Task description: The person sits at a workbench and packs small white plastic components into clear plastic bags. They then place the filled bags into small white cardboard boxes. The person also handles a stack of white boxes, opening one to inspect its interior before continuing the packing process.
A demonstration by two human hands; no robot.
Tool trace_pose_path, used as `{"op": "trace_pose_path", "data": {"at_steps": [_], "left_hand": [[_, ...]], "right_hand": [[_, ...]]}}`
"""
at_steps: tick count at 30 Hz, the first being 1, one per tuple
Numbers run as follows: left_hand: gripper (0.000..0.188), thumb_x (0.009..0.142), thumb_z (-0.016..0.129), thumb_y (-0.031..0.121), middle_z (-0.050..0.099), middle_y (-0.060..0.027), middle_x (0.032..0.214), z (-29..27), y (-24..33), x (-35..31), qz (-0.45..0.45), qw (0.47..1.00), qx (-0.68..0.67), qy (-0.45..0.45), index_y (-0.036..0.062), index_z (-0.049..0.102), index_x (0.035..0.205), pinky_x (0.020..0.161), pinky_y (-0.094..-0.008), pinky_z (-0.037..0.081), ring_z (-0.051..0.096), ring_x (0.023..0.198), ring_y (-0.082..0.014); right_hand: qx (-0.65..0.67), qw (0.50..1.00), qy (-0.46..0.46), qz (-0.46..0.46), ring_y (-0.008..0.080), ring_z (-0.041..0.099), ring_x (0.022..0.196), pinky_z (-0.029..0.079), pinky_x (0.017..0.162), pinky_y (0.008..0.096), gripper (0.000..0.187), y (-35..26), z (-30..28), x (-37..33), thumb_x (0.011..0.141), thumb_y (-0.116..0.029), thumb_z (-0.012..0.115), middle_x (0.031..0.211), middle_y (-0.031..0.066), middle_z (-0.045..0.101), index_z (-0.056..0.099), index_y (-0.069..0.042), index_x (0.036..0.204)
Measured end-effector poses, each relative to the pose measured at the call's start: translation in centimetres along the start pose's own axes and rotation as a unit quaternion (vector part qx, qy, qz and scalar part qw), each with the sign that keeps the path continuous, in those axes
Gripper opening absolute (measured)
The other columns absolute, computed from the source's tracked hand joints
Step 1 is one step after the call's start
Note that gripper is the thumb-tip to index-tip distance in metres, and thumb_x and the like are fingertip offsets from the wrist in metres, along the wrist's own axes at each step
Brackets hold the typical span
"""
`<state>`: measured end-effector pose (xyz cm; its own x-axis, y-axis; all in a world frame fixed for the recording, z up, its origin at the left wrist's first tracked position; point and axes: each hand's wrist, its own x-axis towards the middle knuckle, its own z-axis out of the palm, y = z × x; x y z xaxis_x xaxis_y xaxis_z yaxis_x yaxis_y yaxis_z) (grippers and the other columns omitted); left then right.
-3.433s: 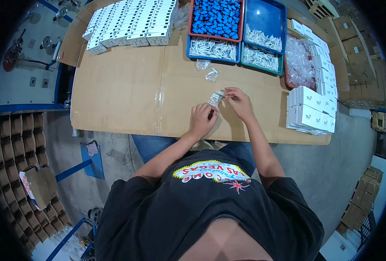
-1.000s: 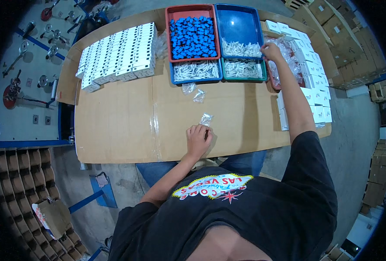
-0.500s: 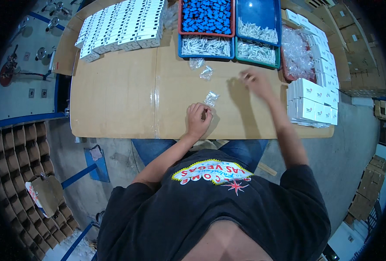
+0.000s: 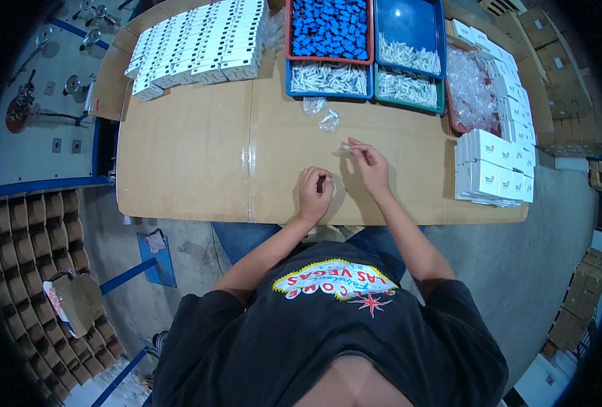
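My left hand point(image 4: 316, 195) rests on the cardboard table top point(image 4: 185, 149) near its front edge. Its fingers are curled closed, and whatever they hold is hidden. To its right and slightly farther away, my right hand point(image 4: 371, 168) pinches a small white stick-like piece point(image 4: 346, 146) between thumb and fingertips. Beyond both hands, a small clear plastic bag point(image 4: 328, 121) lies on the cardboard, with another clear bag point(image 4: 314, 105) against the trays.
At the back stand a red tray point(image 4: 288, 41) of blue pieces and blue trays point(image 4: 409, 17) and a green tray point(image 4: 409, 106) with white pieces. White boxes point(image 4: 199, 47) are stacked back left, more white boxes point(image 4: 494, 166) at right, beside a red tray of clear bags point(image 4: 470, 85).
My right hand has come back from near the green tray toward my left hand, now with the white piece. The clear packet beside my left hand no longer shows on the table.
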<state>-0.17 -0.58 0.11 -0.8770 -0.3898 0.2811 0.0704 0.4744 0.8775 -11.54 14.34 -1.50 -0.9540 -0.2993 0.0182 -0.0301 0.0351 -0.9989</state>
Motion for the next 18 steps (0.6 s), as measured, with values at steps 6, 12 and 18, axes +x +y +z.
{"op": "trace_pose_path", "data": {"at_steps": [6, 12, 18], "left_hand": [[0.003, 0.089, 0.064, 0.002, 0.064, -0.0104, 0.089, 0.0, -0.2, -0.2, 0.007, 1.0, 0.012, -0.019, 0.0033, 0.062, 0.09, 0.079, -0.0392, 0.047, 0.059, 0.087, -0.0294], [0.005, 0.087, 0.066, 0.007, 0.062, -0.0078, 0.086, 0.4, -0.5, 0.0, 0.013, 1.0, 0.004, -0.017, 0.0062, 0.062, 0.089, 0.08, -0.0396, 0.043, 0.057, 0.083, -0.0272], [0.005, 0.086, 0.066, 0.008, 0.062, -0.0074, 0.087, 0.3, -0.5, -0.2, 0.016, 1.0, 0.005, -0.008, 0.0067, 0.062, 0.089, 0.08, -0.0395, 0.043, 0.058, 0.083, -0.0268]], "right_hand": [[0.255, 0.944, 0.083, 0.19, 0.0266, 0.07, 0.113, 0.058, 0.094, 0.0368, 0.028, -3.9, -0.9, -0.2, 0.106, -0.014, 0.058, 0.127, 0.018, 0.069, 0.059, 0.003, 0.128], [0.251, 0.946, 0.063, 0.195, 0.0269, 0.069, 0.116, 0.057, 0.093, 0.0379, 0.028, -5.1, -2.4, -0.1, 0.106, -0.016, 0.059, 0.125, 0.0153, 0.071, 0.065, 0.003, 0.126], [0.218, 0.95, 0.12, 0.189, 0.0275, 0.07, 0.112, 0.058, 0.091, 0.0389, 0.021, -4.3, -5.7, 1.1, 0.101, -0.018, 0.068, 0.116, 0.0142, 0.073, 0.068, 0.001, 0.11]]}}
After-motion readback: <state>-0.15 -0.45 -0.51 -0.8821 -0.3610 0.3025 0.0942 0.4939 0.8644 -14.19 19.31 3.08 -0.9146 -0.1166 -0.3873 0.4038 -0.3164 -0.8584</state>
